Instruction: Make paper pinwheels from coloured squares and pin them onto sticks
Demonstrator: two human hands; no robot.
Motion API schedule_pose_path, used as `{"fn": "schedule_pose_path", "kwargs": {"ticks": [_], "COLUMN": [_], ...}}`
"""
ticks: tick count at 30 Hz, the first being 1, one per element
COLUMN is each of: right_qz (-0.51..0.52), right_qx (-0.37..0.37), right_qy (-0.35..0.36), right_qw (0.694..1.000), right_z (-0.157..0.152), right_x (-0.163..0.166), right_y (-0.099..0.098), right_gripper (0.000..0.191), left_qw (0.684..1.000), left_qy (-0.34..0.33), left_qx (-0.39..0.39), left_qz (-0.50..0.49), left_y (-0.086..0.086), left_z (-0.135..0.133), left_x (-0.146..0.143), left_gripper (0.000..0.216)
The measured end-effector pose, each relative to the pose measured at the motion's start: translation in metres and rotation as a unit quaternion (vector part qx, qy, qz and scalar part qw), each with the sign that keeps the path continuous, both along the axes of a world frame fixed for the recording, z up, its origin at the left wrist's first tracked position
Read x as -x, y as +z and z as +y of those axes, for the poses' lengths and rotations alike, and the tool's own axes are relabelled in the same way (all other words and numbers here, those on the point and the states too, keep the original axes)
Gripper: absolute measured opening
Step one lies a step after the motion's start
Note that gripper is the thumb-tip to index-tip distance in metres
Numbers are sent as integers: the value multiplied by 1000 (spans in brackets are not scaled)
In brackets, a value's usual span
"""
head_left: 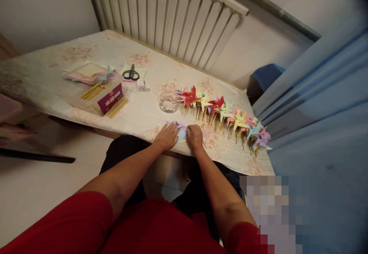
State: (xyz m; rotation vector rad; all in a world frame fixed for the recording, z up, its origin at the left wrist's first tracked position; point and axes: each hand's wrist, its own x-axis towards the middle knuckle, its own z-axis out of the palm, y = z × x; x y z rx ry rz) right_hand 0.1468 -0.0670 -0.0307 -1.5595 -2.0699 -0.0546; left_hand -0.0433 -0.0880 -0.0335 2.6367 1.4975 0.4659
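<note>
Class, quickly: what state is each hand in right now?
Left hand: open, flat on the pale purple-and-blue folded paper.
Right hand: fingers curled at the paper's edge; grip cannot be told.

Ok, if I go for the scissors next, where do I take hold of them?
Probably by the black handle loops, coming from the near edge of the table. The scissors lie flat and seemingly shut on a green sheet, loops facing you, blades pointing toward the radiator. The left hand, flat on the pale paper, is on their side.
</note>
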Motion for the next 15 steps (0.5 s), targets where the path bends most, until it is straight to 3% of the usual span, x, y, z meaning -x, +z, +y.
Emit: {"fn": "schedule_pose_path", "kwargs": {"ticks": [7, 15], "right_qz": [21, 82], "right_qx": [61, 123], "right_qy": [6, -76], "right_qw": [998, 986], "right_z": [20, 39], "right_x": [22, 26], "right_y": [1, 0], "right_gripper": [19, 16], "left_qw": [1000, 1000], "left_qy": [2, 4], "left_qx": [4, 7], "left_qz": [-15, -14], "left_y": [0, 2], "left_z": [-1, -2], "left_x": [0, -1], "left_gripper": [54, 55]}}
